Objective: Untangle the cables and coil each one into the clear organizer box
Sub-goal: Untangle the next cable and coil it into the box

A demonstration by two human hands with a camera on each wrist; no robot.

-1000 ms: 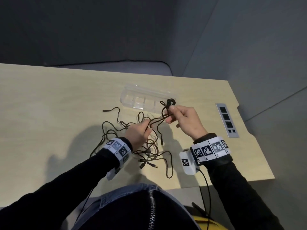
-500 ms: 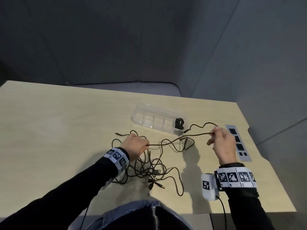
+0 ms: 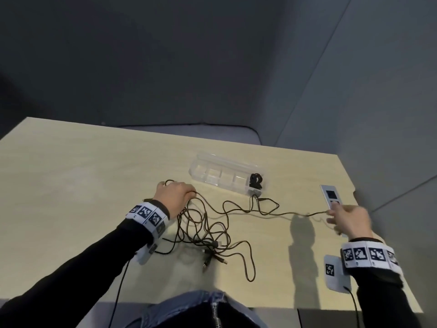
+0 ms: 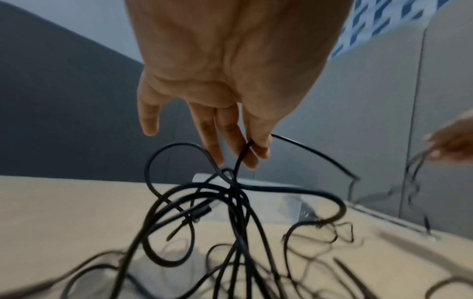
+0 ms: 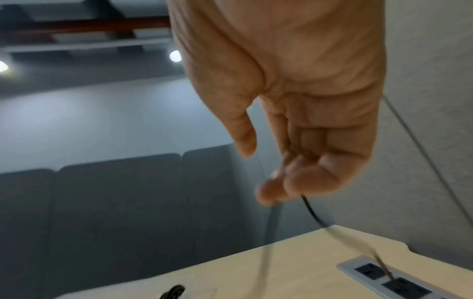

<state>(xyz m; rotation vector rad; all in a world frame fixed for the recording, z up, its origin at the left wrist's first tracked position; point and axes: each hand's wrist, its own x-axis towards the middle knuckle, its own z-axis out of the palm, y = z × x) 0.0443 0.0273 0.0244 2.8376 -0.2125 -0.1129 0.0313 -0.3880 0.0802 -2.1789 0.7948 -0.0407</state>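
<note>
A clear organizer box [image 3: 212,165] lies at the far middle of the table, with one coiled black cable [image 3: 255,181] in its right end compartment. A tangle of black cables [image 3: 201,233] lies in front of me. My left hand [image 3: 176,197] hovers at the tangle's far left edge; in the left wrist view a strand [image 4: 243,153] runs up between two of its fingers, with the tangle [image 4: 230,212] hanging below. My right hand [image 3: 340,215] is far to the right and pinches one cable [image 3: 283,213], drawn out long from the tangle. Its fingers [image 5: 307,180] are curled round that strand.
A grey socket panel [image 3: 329,194] is set into the tabletop, partly under my right hand. The table's right edge [image 3: 378,245] is close to that hand. Bare wood [image 3: 71,185] spreads to the left. Loose plug ends [image 3: 212,258] lie near the front.
The coil my right hand held over the box now lies in the end compartment. That hand has taken a strand and pulled it far right, while my left hand stays at the tangle.
</note>
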